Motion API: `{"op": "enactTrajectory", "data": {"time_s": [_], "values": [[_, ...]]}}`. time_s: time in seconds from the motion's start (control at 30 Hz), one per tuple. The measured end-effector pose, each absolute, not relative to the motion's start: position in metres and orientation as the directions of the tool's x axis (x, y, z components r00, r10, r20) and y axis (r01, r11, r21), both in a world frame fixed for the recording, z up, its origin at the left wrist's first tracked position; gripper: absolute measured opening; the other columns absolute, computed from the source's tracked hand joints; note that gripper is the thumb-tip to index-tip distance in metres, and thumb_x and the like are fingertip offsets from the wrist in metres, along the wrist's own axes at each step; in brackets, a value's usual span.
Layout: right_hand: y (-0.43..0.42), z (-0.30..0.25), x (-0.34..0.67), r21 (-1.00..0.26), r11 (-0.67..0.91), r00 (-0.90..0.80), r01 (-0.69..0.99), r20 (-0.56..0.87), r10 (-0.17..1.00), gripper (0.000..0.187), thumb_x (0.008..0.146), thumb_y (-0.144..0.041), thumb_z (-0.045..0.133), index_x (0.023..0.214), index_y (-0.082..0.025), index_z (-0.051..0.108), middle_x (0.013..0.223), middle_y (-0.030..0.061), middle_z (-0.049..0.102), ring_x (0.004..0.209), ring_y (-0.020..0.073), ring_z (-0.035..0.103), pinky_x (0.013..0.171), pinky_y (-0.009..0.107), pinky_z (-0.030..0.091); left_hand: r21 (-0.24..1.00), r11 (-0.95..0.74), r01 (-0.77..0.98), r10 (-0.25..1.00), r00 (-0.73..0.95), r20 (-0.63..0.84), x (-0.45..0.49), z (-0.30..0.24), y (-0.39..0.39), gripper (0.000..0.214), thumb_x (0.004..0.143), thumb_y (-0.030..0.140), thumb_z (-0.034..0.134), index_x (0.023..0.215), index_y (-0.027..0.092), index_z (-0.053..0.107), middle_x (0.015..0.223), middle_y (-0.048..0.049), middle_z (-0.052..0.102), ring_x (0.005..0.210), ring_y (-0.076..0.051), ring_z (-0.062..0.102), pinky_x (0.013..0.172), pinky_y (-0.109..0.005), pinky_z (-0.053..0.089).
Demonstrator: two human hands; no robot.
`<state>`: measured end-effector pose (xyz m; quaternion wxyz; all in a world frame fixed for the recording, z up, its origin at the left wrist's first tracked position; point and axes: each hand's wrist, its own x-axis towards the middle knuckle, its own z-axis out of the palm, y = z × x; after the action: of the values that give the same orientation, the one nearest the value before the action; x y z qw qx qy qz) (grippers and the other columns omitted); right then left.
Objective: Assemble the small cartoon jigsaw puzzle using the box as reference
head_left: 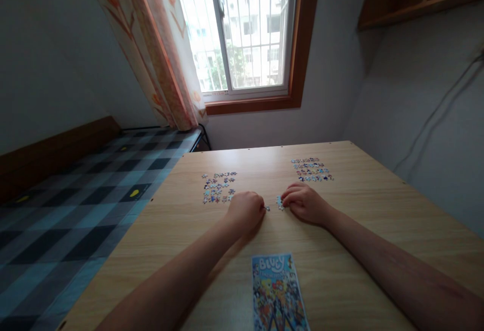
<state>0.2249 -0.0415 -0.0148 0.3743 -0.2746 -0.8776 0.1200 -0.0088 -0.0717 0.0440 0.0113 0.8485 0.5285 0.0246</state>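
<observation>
My left hand [246, 210] is closed, its fingertips pinching a small jigsaw puzzle piece [267, 208] just above or on the wooden table. Across a short gap, my right hand [305, 201] rests with bent fingers at the edge of a few joined puzzle pieces [280, 202], light blue in colour. Its fingertips touch this cluster and partly cover it. Beyond my left hand lie rows of loose puzzle pieces [218, 186], and a second group of rows, more loose pieces [310, 169], lies behind my right hand.
A colourful picture sheet [279, 290] lettered "Bluey" lies near me on the table [363, 265]. To the left stands a bed [94, 210] with a checked cover. A window [253, 28] with a curtain [151, 44] is behind, and a wooden shelf [419, 11] hangs upper right.
</observation>
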Motion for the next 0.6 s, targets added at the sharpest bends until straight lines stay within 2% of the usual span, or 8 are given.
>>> {"op": "enactTrajectory", "data": {"time_s": [0.6], "values": [[-0.042, -0.014, 0.224, -0.426, 0.820, -0.606, 0.382, 0.554, 0.571, 0.034, 0.077, 0.000, 0.057, 0.084, -0.026, 0.078, 0.094, 0.0006, 0.079, 0.091, 0.0198, 0.069, 0.089, 0.037, 0.051, 0.185, -0.588, 0.787, 0.807, 0.556, 0.200, 0.000, 0.025, -0.078, 0.018, 0.088, 0.022, 0.059, 0.091, 0.022, 0.077, 0.098, -0.0059, 0.074, 0.092, -0.022, 0.066, 0.090, -0.035, 0.051]]}}
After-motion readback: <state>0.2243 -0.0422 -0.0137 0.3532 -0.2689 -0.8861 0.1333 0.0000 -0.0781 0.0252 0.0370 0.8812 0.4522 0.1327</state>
